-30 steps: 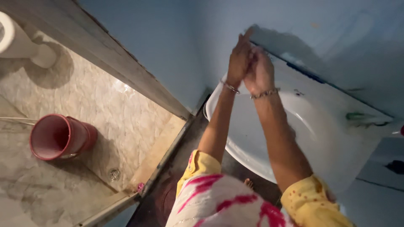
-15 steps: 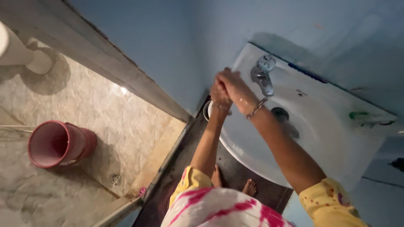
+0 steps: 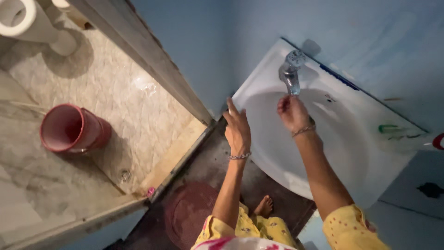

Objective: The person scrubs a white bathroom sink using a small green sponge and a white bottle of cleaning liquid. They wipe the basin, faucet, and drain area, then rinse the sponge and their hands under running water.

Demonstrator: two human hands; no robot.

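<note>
Over one white sink (image 3: 370, 153), two hands were apart: the right hand (image 3: 293, 112), loosely curled and empty, sat just below the single metal tap (image 3: 291, 73); the left hand (image 3: 237, 129) hung open at the sink's left rim. One red bucket (image 3: 74, 129) stood far left on the floor.

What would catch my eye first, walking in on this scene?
Two bare hands over a white sink against the blue wall: the right hand just under the metal tap, the left hand open at the basin's edge. Off to the left, a red bucket stands on the marbled floor.
</note>
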